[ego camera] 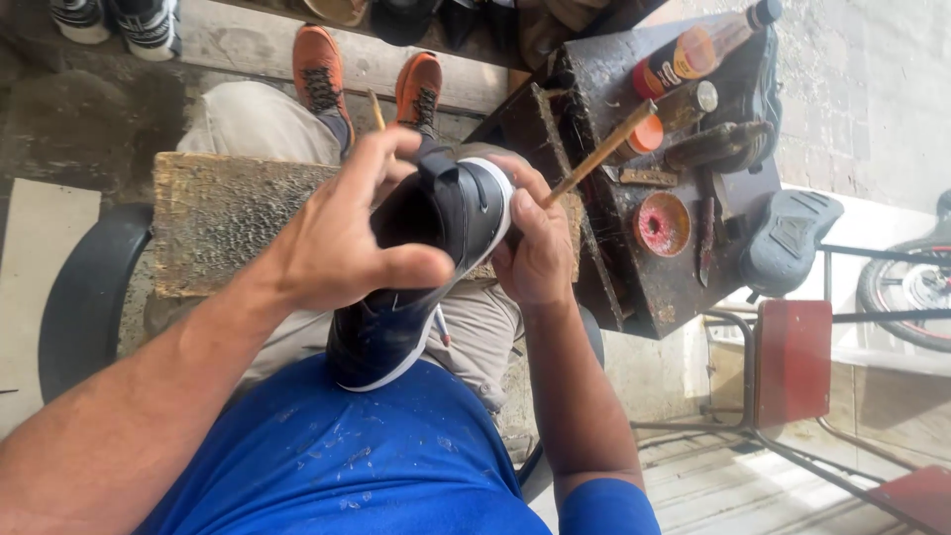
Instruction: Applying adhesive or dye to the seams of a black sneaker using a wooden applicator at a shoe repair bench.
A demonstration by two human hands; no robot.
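1. Head view looks straight down at a black sneaker with a white sole (416,287), propped heel-down against the person's blue shirt and lap, toe pointing up and away over the near edge of a scuffed wooden board (223,233) lying across the knees.
2. Left hand (332,243) is wrapped around the shoe's upper, thumb pressed across the side, fingers curled over the collar. Looks like a firm clamp.
3. Right hand (535,253) cups the toe end and pinches a thin wooden stick (599,154) that angles up toward the workbench.
4. My guess on handling: light shoe, soft upper that gives under the thumb, stiffer rubber sole. The sole edge and heel look like the solid spots to grab; the upper would just collapse.
5. Clutter-wise, the dark workbench (674,287) on the right is crowded: a brown bottle (698,50) at its far corner, an orange lid (646,134), a round red tin (662,224), and a loose black sole (788,238) off its right edge. That stick swings close to them.
6. Someone's orange shoes (319,69) sit beyond the board.
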